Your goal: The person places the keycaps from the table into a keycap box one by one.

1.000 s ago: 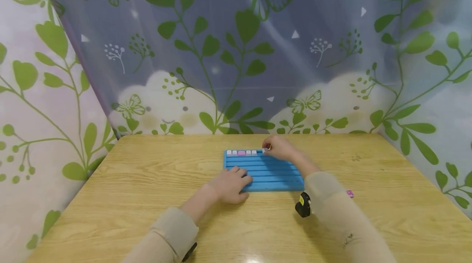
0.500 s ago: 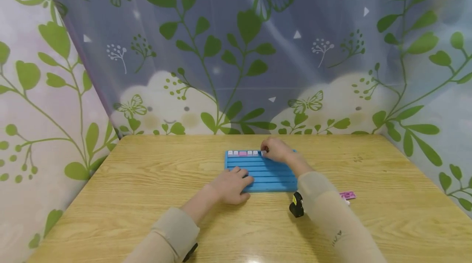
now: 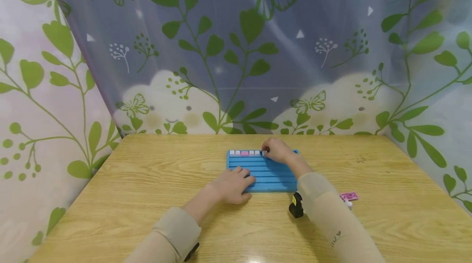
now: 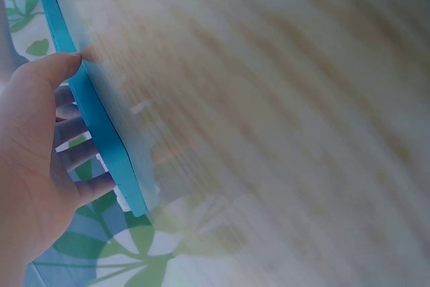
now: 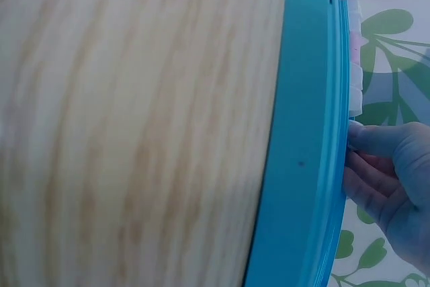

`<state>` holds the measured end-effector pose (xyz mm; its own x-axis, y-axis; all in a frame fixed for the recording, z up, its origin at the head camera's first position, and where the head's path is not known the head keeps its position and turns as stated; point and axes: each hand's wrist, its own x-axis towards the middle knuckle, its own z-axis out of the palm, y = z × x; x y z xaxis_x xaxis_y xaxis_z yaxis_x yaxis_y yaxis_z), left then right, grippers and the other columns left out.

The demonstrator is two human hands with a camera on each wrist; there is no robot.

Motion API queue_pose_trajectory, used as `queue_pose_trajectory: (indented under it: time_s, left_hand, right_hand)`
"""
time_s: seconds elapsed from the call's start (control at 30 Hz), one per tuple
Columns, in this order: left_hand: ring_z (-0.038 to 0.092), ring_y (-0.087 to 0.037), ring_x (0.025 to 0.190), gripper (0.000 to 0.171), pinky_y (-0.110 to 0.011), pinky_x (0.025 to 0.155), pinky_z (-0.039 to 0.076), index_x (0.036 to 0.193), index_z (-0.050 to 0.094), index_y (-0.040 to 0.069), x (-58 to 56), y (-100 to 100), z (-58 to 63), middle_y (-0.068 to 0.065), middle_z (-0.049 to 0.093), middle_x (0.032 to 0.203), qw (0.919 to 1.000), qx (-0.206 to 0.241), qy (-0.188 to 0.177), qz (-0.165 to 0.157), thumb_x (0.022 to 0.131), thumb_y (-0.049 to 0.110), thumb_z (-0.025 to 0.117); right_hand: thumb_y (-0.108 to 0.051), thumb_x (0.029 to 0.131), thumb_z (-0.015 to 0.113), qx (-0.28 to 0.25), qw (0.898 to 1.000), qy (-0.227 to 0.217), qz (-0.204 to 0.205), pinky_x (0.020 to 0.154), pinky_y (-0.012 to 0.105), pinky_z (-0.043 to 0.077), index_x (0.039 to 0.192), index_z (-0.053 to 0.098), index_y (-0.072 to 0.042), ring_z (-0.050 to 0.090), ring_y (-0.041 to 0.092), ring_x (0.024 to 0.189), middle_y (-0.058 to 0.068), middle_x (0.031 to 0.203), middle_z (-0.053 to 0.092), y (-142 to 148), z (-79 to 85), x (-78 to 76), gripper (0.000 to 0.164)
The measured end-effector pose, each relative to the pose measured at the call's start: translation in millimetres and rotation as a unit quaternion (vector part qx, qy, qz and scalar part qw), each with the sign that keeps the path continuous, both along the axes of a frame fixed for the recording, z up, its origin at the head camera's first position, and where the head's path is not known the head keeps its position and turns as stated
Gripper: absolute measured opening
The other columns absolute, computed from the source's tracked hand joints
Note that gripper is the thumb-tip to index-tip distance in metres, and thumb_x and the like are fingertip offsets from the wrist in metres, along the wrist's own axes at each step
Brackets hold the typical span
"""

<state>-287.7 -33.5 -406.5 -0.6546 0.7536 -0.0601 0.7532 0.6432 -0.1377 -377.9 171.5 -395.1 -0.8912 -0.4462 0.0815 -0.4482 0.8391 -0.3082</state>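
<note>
A blue ridged board (image 3: 274,177) lies on the table. Along its far row sit several small white key-like blocks (image 3: 232,153) and a pink one (image 3: 245,153). My right hand (image 3: 279,150) pinches another small white block (image 3: 264,153) at that row, just right of the others. The right wrist view shows that hand (image 5: 403,186) with its fingertips at the board's far side; they mostly hide the block. My left hand (image 3: 233,186) rests on the board's near left corner, fingers spread over the top. In the left wrist view its thumb (image 4: 64,65) touches the board's edge.
On the wooden table (image 3: 155,173), beside the right sleeve, lie a pink flat piece (image 3: 348,196) and small white pieces (image 3: 348,204), partly hidden by the sleeve. A black wrist camera (image 3: 296,205) hangs under the right cuff. A printed curtain (image 3: 206,50) stands behind the table.
The right forearm has swung left, uncovering more of the pink piece and the white pieces. My right hand stays at the far row with the white block. The left hand keeps its place.
</note>
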Motion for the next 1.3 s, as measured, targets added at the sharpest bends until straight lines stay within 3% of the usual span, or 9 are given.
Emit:
queue_pose_trajectory:
  time_s: [1.3]
  left_hand:
    - [0.044,-0.022,0.112,0.048,-0.041,0.091,0.042,0.134,0.047,0.019,0.6,0.4,-0.3,-0.003,0.048,0.126,1.0,0.001,-0.003,0.003,0.093,0.045,0.048]
  right_hand:
    - [-0.008,0.086,0.064,0.009,1.0,0.011,-0.005,0.072,0.037,0.046,0.102,0.066,-0.003,0.054,0.022,0.08,0.008,0.088,0.058,-5.7,-2.2,-1.4,0.017]
